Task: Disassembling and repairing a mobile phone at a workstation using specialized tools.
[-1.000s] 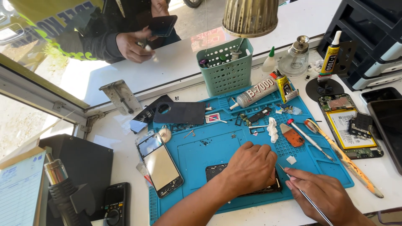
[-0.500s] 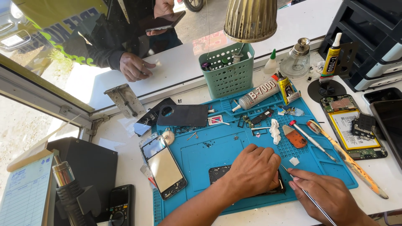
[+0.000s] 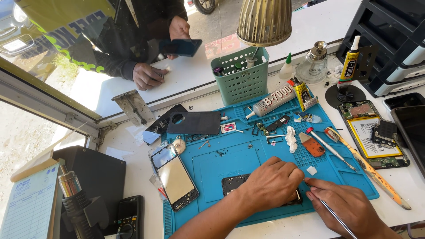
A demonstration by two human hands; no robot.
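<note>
My left hand (image 3: 270, 185) presses down on a dark phone part (image 3: 233, 184) lying on the blue work mat (image 3: 230, 159). Most of that part is hidden under the hand. My right hand (image 3: 347, 206) holds a thin metal tool (image 3: 337, 214) like a pen, its tip pointing at the part just beside my left fingers. A phone screen (image 3: 173, 177) with a cracked frame lies on the mat's left edge.
A green basket (image 3: 241, 75), glue tubes (image 3: 274, 99), a screwdriver (image 3: 330, 144), an open phone with battery (image 3: 372, 135) and small parts surround the mat. A heat gun (image 3: 75, 203) and multimeter (image 3: 128, 217) sit at left. Another person holds a phone (image 3: 179, 46) beyond the counter.
The person beyond the counter raised the phone and now holds it higher. My view has shifted slightly. My own hands stay on the part with the tool.
</note>
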